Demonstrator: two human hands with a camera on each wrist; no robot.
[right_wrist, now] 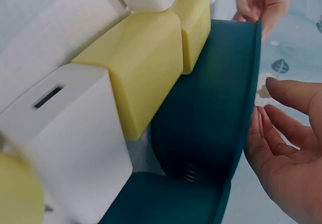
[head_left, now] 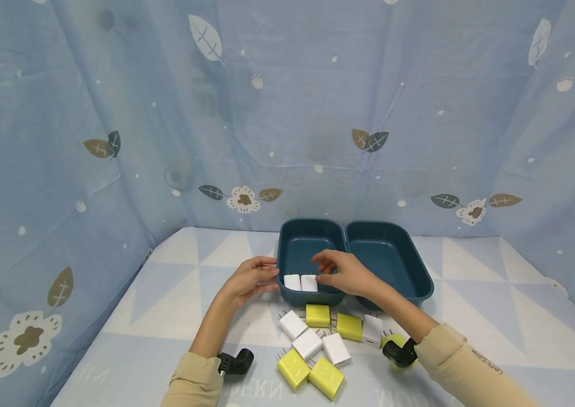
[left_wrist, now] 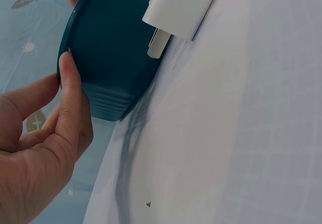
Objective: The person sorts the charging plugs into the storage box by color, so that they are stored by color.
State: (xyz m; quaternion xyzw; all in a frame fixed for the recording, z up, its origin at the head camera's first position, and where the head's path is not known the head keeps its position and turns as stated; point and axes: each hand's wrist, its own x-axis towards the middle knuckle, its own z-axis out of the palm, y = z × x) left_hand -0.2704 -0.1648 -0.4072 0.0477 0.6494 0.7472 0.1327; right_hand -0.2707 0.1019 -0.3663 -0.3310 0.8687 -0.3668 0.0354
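Observation:
My left hand [head_left: 251,280] is at the left side of a dark teal box [head_left: 305,246], pinching its rim between thumb and finger in the left wrist view. Inside that box, a white charger plug [head_left: 292,282] and a second white charger plug [head_left: 309,283] stand side by side against the near wall. Over the box's right part is my right hand [head_left: 345,275], its fingers loosely bent and spread beside the second plug. The right wrist view shows the thumb [right_wrist: 289,94] apart from the fingers, with nothing held between them.
A second teal box [head_left: 386,260] adjoins the first on the right. In front lie several yellow charger plugs [head_left: 326,377] and white charger plugs [head_left: 336,349], some touching. One yellow plug [head_left: 396,342] is partly hidden by the right wrist camera. Patterned blue cloth [head_left: 287,113] hangs behind.

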